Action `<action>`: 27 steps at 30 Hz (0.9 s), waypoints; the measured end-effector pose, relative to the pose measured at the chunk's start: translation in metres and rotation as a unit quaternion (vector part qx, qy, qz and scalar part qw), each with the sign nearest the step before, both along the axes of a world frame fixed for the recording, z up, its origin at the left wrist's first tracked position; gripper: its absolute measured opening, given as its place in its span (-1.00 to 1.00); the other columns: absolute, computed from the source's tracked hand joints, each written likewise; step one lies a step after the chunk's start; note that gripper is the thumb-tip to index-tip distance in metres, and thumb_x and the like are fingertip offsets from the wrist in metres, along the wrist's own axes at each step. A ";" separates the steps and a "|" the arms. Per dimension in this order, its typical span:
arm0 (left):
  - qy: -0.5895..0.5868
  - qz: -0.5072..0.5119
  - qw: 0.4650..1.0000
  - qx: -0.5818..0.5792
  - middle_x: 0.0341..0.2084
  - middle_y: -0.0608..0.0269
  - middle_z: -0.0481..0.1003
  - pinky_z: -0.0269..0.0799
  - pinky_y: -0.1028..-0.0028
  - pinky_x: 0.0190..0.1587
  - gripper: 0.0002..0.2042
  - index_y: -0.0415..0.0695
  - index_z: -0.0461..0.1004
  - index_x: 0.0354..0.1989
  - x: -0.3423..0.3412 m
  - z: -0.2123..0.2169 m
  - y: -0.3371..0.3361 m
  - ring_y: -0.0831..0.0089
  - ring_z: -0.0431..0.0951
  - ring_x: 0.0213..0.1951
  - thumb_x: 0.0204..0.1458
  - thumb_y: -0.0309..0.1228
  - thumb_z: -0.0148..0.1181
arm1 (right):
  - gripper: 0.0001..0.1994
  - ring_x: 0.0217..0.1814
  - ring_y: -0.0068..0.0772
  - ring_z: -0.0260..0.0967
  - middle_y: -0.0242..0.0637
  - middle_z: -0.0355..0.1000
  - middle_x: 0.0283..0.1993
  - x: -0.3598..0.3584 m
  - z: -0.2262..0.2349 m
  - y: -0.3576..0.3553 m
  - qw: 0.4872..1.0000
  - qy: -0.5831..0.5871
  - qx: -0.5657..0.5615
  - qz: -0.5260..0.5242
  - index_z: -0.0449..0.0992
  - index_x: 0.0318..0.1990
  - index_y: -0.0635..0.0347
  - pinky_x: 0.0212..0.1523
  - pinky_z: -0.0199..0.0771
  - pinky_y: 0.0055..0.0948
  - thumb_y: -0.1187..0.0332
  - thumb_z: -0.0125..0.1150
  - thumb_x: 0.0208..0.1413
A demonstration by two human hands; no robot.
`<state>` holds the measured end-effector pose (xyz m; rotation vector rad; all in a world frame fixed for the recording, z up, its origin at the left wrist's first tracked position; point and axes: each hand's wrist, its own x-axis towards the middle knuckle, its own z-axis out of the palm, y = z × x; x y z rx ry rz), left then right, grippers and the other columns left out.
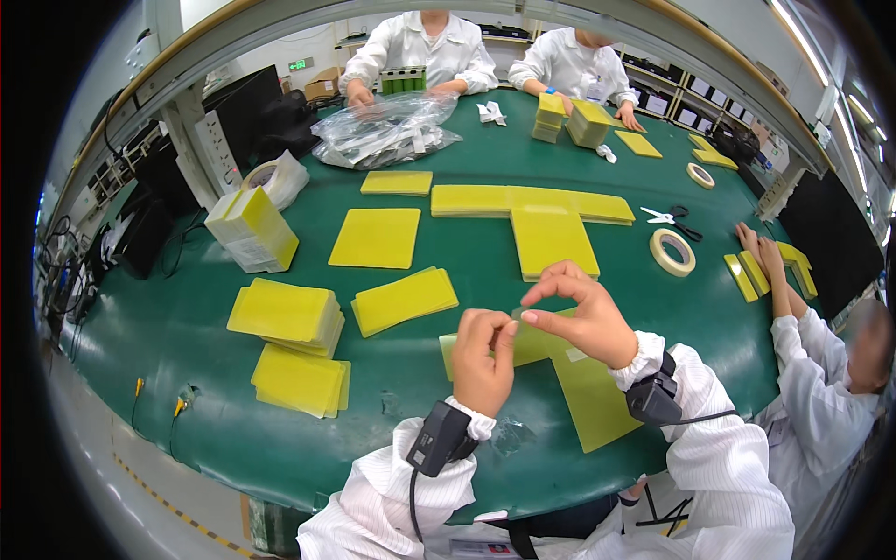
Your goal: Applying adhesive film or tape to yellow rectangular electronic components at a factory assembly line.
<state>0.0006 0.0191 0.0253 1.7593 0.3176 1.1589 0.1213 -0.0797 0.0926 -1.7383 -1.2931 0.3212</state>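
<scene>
My left hand point(483, 359) and my right hand point(588, 317) meet above the near middle of the table, each closed in a pinch. Between their fingertips is a small translucent piece point(518, 315), too small to tell its exact kind. Just below lie yellow sheets point(597, 406), a strip and a broader panel placed like a T and partly covered by my hands. A small whitish patch point(576, 355) shows on them beside my right wrist. Beyond my right hand, another yellow panel point(553, 245) meets a stack of long yellow strips point(467, 200).
Stacked yellow sheets point(285, 313) stand to the left, near a wrapped yellow block point(252, 229). Scissors point(670, 222) and a tape roll point(672, 253) lie at right. A plastic bag point(387, 131) rests at the far side of the green table point(215, 373). Co-workers sit opposite and at right.
</scene>
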 end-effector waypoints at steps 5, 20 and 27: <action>0.006 -0.015 0.999 0.034 -0.42 0.22 0.31 0.32 0.54 -0.45 -0.93 -0.21 0.38 -0.36 0.002 -0.006 0.000 0.46 0.37 -0.50 0.06 -0.49 0.11 | -0.83 -0.10 -0.46 0.23 -0.39 0.29 -0.25 0.002 0.000 -0.004 0.997 0.051 -0.037 -0.037 0.56 -0.34 0.12 -0.02 0.17 -0.52 0.35 0.35 -0.13; 0.086 0.010 0.993 -0.082 -0.31 0.16 0.30 0.29 0.45 -0.34 -0.76 -0.24 0.32 -0.25 0.008 -0.020 0.019 0.38 0.35 -0.36 0.13 -0.28 0.04 | -0.71 -0.29 -0.42 0.24 -0.29 0.25 -0.24 0.016 -0.008 -0.037 0.967 -0.157 0.196 -0.047 0.46 -0.15 0.16 -0.31 0.32 -0.47 0.56 0.26 -0.09; 0.225 -0.044 0.941 0.250 0.07 -0.01 0.24 0.11 0.19 0.15 -0.58 -0.21 0.29 0.02 0.014 -0.031 0.004 0.09 0.21 0.12 0.06 -0.22 0.09 | -0.01 0.35 0.06 -0.07 0.04 0.00 0.30 0.052 -0.054 -0.069 0.967 -0.229 -0.074 0.088 -0.32 0.31 0.20 0.27 -0.08 -0.04 0.09 0.31 -0.08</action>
